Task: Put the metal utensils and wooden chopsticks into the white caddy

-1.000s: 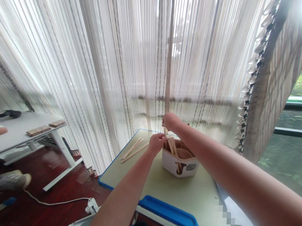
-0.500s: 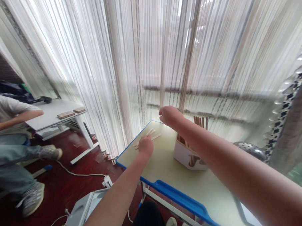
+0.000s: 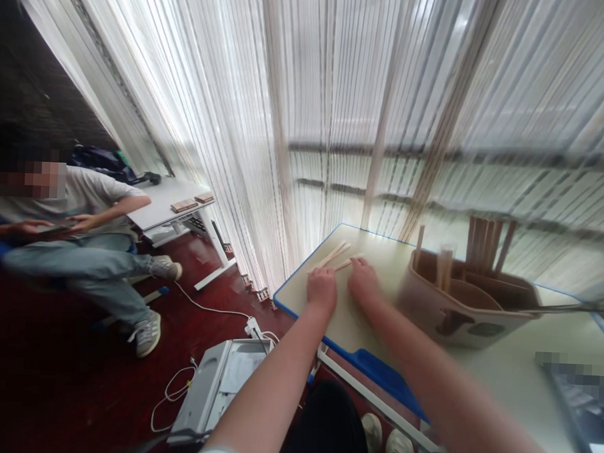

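Pale wooden chopsticks [image 3: 335,252] lie fanned out near the far left corner of the cream table [image 3: 381,247]. My left hand [image 3: 322,287] rests over their near ends, its fingers curled around them. Just to its right, my right hand [image 3: 364,280] pinches the tip of one chopstick that runs across to the left hand. Both hands are low over the tabletop. To the right of my right forearm stands a brownish-pink utensil holder [image 3: 471,321] with compartments. Upright brown chopsticks [image 3: 484,242] and a paler bundle [image 3: 444,267] stick out of it.
A blurred metal utensil [image 3: 569,307] lies by the holder's right side. Sheer curtains [image 3: 327,107] hang behind the table. A seated person [image 3: 93,204] is at the left by a white table [image 3: 157,203]. A power strip [image 3: 252,328] and grey box [image 3: 205,382] are below.
My right hand has come down from above the far edge to beside my left hand and now pinches a chopstick. The view has shifted, showing more of the utensil holder and seated person.
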Demonstrator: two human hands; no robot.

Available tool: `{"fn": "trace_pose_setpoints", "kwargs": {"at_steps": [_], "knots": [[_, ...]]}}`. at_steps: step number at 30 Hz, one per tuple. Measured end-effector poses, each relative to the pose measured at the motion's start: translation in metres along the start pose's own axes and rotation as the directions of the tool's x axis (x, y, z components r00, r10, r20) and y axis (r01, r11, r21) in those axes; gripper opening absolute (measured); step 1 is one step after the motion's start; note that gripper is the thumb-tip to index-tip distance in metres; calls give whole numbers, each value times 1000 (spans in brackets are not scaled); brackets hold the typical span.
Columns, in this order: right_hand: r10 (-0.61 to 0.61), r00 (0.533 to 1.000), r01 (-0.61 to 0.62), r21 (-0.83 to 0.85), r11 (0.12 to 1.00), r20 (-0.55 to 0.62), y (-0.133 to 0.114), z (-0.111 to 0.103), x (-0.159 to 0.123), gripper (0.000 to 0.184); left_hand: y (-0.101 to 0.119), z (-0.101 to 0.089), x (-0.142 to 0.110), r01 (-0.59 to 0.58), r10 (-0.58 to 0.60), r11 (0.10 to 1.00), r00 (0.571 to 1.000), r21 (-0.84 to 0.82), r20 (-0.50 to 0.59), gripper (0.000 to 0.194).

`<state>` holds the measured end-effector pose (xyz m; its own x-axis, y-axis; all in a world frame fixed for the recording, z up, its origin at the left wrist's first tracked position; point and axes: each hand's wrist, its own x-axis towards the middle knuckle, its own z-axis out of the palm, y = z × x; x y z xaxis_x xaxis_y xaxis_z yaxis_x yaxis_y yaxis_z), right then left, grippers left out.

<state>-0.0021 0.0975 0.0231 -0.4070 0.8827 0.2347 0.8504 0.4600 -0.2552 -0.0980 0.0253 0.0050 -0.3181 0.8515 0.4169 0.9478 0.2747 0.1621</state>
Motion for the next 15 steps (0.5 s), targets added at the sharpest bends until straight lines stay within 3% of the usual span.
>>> {"fn": "trace_pose_setpoints", "kwargs": {"at_steps": [5, 15], "knots": [[-41, 997, 42, 5, 999, -65, 9, 26, -3, 47, 1, 0, 1, 30, -30, 1000, 999, 9, 14, 27], [-31, 999, 33, 50, 998, -41, 14, 23, -2, 48, 1, 4, 0, 14, -14, 998, 1000, 61, 0, 28]]}}
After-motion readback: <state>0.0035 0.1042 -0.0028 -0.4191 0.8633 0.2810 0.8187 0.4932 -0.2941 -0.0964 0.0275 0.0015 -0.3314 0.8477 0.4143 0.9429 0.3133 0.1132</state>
